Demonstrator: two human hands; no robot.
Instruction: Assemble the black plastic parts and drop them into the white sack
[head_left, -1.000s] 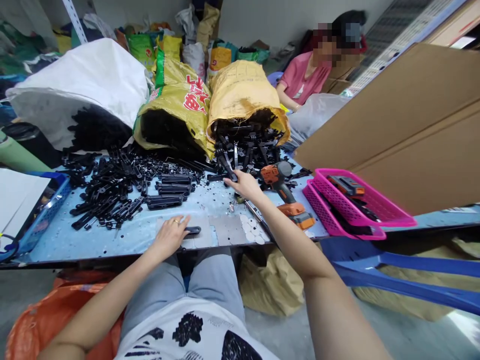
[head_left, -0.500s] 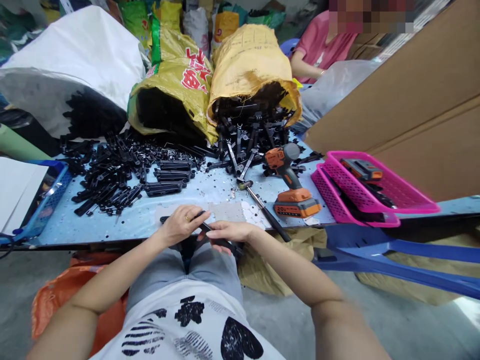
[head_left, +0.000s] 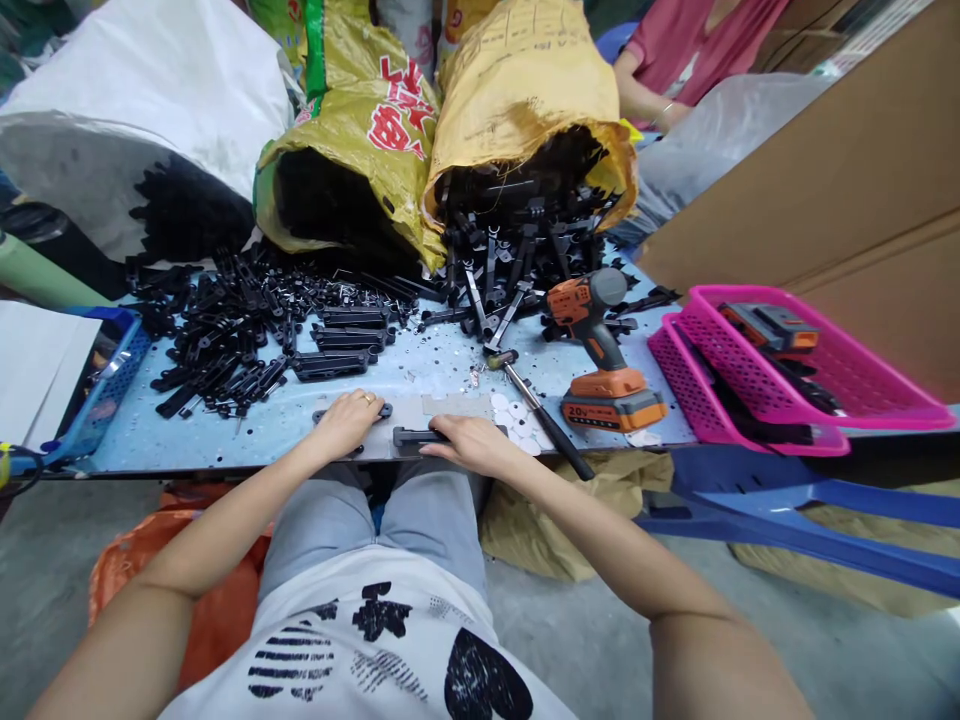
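At the front edge of the table, my left hand (head_left: 347,422) is closed over a long black plastic part (head_left: 385,411); only its ends show on either side of the fingers. My right hand (head_left: 471,442) grips a second black plastic part (head_left: 412,437), ribbed or slotted along its length, lying level at the table edge. Behind my hands lie several similar black parts stacked in a row (head_left: 335,363). A hammer (head_left: 536,405) rests to the right of my right hand, its handle over the edge. Beside it stands an orange and grey cordless driver (head_left: 596,350).
A heap of black parts (head_left: 217,340) spreads at left. Behind are a white sack (head_left: 165,80), a green-yellow sack (head_left: 352,130) and a yellow sack (head_left: 525,90), all open. Pink baskets (head_left: 825,400) stand right, a blue basket (head_left: 112,385) left. A person in pink (head_left: 675,50) sits beyond.
My hands have moved apart. The part in my right hand, tilted over my lap before, now lies level at the table edge. The view has shifted slightly.
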